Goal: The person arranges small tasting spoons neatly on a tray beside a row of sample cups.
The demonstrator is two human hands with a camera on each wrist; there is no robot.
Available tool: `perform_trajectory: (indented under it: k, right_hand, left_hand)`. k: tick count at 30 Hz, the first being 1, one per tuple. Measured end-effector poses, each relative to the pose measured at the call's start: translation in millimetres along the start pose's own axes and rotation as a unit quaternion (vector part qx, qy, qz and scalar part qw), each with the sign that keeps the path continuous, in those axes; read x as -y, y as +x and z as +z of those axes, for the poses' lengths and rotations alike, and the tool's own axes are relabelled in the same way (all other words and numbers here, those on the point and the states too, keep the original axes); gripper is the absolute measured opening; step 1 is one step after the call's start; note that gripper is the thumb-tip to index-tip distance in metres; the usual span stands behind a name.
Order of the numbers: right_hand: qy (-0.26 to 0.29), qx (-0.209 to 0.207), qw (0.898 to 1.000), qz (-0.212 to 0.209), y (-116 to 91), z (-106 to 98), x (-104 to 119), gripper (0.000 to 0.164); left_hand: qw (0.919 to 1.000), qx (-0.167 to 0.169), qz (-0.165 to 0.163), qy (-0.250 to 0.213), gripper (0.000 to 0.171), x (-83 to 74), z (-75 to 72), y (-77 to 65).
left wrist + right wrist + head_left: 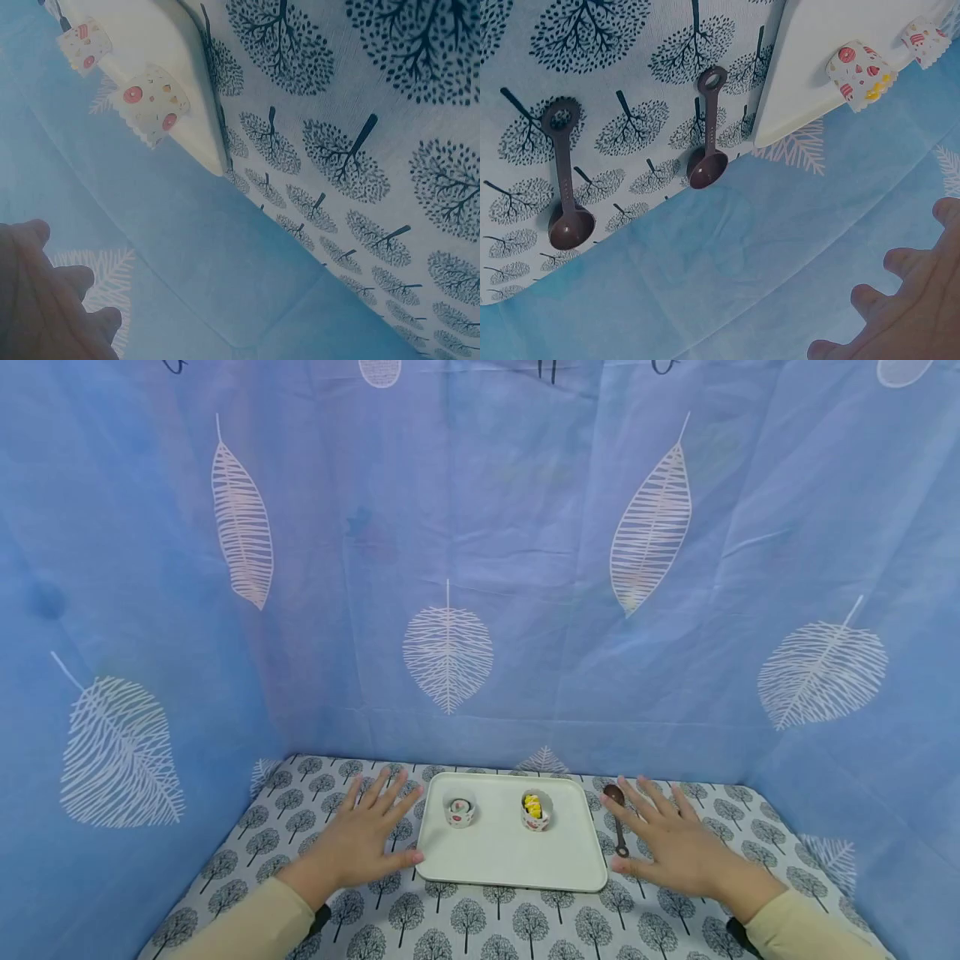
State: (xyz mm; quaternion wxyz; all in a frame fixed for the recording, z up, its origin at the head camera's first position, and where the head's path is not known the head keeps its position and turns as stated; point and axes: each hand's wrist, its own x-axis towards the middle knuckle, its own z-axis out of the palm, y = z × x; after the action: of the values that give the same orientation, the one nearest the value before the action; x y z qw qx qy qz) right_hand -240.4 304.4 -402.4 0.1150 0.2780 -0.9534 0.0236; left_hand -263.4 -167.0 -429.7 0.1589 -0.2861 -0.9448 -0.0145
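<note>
The right grip point(667, 845), fingers spread, hides one scoop point(569, 216) from the head view; a second scoop point(709, 152) lies just inward. Left grip point(367, 839), likewise splayed, is beside the tray point(502, 864), whose nearer cup point(460, 820) has unclear contents, farther cup point(536, 823) yellow ones.

On my head feed I see the left arm point(247, 922) and right arm point(806, 927) reaching in from the lower edge, both in pale sleeves with something dark at each wrist. I have the left hand point(356, 850) and right hand point(678, 850) well apart, backs showing, fingers straight and fanned, thumbs pointing inward. My wrist feeds each catch part of one hand in a lower corner.
</note>
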Motion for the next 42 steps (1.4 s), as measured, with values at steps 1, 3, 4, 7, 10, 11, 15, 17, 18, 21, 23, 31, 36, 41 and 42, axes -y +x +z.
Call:
perform_trajectory:
  k: [1, 3, 4, 7, 10, 11, 15, 17, 18, 21, 23, 31, 36, 41, 42]
  right_hand:
    - [-0.002, -0.004, 1.000, -0.002, -0.2, 1.4, -0.2, 0.079]
    - [-0.002, -0.016, 1.000, -0.011, -0.4, 4.1, -0.3, 0.079]
    - [0.000, -0.021, 1.000, -0.014, -0.4, 5.1, -0.3, 0.079]
    - [0.003, -0.029, 0.999, -0.018, 0.1, 7.0, 0.2, 0.079]
    - [0.022, -0.014, 1.000, -0.009, 0.2, 5.7, 2.4, 0.079]
    - [0.026, -0.006, 1.000, -0.004, 0.1, 5.3, 3.1, 0.079]
    - [0.039, 0.018, 0.999, 0.014, -0.8, 3.0, 5.7, 0.077]
    - [0.042, 0.020, 0.999, 0.018, -1.1, 2.9, 6.2, 0.078]
    - [0.043, 0.021, 0.999, 0.019, -1.2, 3.3, 6.1, 0.078]
    - [0.053, 0.018, 0.998, 0.018, -1.5, 5.9, 5.0, 0.077]
    - [0.057, 0.012, 0.998, 0.014, -1.9, 8.8, 3.5, 0.077]
    - [0.040, -0.016, 0.999, -0.002, -4.0, 20.0, 0.0, 0.079]
    - [0.048, -0.013, 0.999, -0.002, -3.7, 21.3, 2.9, 0.079]
    - [0.050, 0.001, 0.999, 0.013, -1.8, 24.0, 5.4, 0.079]
    - [0.048, 0.004, 0.999, 0.017, -1.3, 25.6, 4.9, 0.079]
  left_hand:
    - [1.0000, 0.000, 0.000, -0.002, 0.089, -0.2, 0.6, -0.5]
    - [1.0000, -0.002, 0.001, 0.003, 0.088, -0.4, 1.9, -1.4]
    - [1.0000, -0.003, 0.002, 0.005, 0.088, -0.4, 2.5, -1.8]
    - [1.0000, -0.003, 0.000, 0.007, 0.089, -0.5, 3.8, -3.0]
    - [1.0000, -0.006, -0.002, 0.003, 0.089, -0.4, 5.3, -4.0]
    - [1.0000, -0.007, -0.002, 0.000, 0.089, -0.5, 5.7, -4.4]
    - [0.9999, 0.000, -0.008, -0.008, 0.089, -0.8, 7.3, -5.3]
    - [0.9999, 0.000, -0.009, -0.009, 0.089, -1.2, 7.8, -5.7]
    - [0.9999, 0.002, -0.010, -0.009, 0.089, -1.3, 8.2, -6.0]
    - [0.9999, 0.000, -0.010, -0.013, 0.088, -1.7, 9.1, -6.5]
    - [0.9998, -0.001, -0.012, -0.017, 0.088, -1.8, 10.0, -6.6]
    - [0.9993, 0.014, -0.022, -0.026, 0.089, -3.0, 13.7, -5.8]
    - [0.9987, 0.026, -0.025, -0.036, 0.088, -5.1, 15.4, -5.2]
    - [0.9975, 0.038, -0.038, -0.045, 0.089, -7.0, 18.7, -5.6]
    - [0.9973, 0.041, -0.041, -0.044, 0.089, -7.1, 19.9, -5.5]
